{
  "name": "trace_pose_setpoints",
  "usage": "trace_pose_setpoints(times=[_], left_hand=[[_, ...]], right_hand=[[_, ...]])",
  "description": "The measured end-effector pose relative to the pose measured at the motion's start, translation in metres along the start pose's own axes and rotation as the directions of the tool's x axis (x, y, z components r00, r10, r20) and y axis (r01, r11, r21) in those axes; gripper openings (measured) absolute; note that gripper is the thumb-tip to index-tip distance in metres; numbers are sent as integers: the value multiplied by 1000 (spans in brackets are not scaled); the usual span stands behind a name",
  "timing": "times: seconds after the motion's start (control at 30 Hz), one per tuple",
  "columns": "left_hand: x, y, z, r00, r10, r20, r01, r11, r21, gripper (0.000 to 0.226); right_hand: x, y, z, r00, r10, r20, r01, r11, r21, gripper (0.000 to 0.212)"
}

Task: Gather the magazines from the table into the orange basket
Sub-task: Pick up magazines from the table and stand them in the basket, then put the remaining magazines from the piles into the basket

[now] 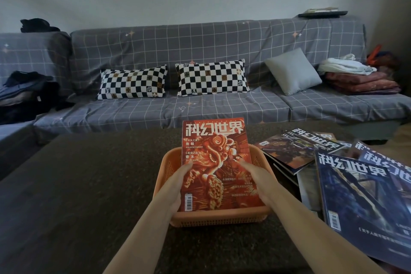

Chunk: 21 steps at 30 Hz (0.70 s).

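Note:
A red magazine [216, 153] with a lion-dance cover stands tilted in the orange basket [165, 167], its lower edge inside the near wall and its top leaning over the far rim. My left hand [178, 181] grips its left edge, thumb on the cover. At the right edge my right hand [255, 177] holds it the same way. To the right of the basket several dark magazines [355, 187] lie fanned in a loose pile on the table.
The dark table [77, 196] stretches to the left of the basket. Behind it runs a grey checked sofa [169, 109] with two checkered pillows [211, 78], a grey cushion [293, 71], folded blankets [360, 82] and dark clothes [26, 93].

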State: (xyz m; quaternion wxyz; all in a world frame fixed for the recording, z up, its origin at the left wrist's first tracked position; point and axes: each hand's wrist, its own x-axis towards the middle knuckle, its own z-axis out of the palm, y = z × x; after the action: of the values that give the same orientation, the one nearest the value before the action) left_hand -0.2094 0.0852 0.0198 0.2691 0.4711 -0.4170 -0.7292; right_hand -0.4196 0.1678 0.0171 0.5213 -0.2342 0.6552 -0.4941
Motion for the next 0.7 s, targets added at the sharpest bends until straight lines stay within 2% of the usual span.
trace_pose_setpoints(times=[0.07,0.17,0.27,0.43,0.57,0.7], left_hand=[[2,1,1,999,-15,-46,16,1000,22,48],[5,3,2,995,-36,-91,45,994,100,60],[10,5,3,997,-28,-72,38,990,136,71],[13,6,1,999,-28,-45,35,986,165,75],[11,4,2,999,-5,-32,12,974,227,81],[5,6,7,999,14,-42,-1,950,312,86]], right_hand=[[4,-2,0,1000,17,-9,-16,999,40,41],[7,-6,3,996,63,-61,-65,997,-29,46],[10,-6,5,995,69,-65,-71,997,-32,49],[12,-1,3,996,57,-68,-62,995,-79,72],[12,-1,1,1000,13,-21,-15,998,-63,58],[10,-2,2,1000,-6,-26,3,996,-84,64]])
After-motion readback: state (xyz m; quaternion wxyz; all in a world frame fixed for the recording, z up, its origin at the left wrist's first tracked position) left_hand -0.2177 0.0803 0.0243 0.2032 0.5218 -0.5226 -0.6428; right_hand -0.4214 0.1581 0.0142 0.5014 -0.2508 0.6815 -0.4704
